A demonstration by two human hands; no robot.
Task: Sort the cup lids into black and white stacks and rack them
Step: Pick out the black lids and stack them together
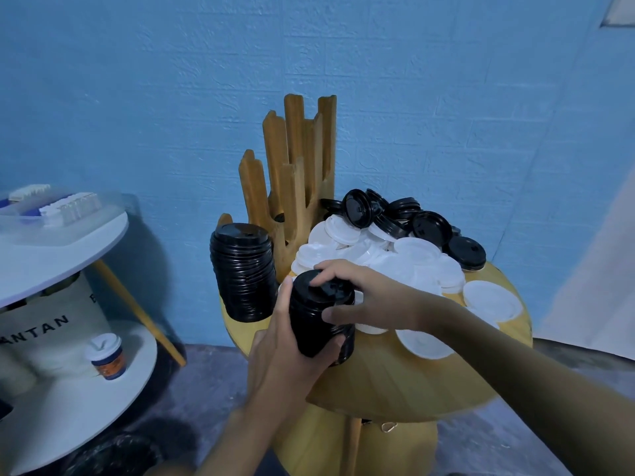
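Kind of place: most likely a café or drinks-stall supply corner in a plain indoor room; nothing shows more than that.
At the grip: left hand (285, 355) and right hand (371, 293) hold a black lid stack (309, 314) over the near edge of a round wooden table (378, 379).
Behind the grip: a slotted wooden rack (292, 173), with white lids (412, 266) and loose black lids (431, 226) heaped beside it, which is takeaway stock in bulk.
Just left of the grip: a second black stack (242, 273) stands on the table.
Well left of the grip: a white two-tier table (68, 249) carries a lidded paper coffee cup (107, 355), a lettered cloth bag (68, 304) and a clear plastic box (68, 204).
Beyond the grip: a rough blue painted wall (137, 97).
Below the grip: a bare grey floor (206, 365).
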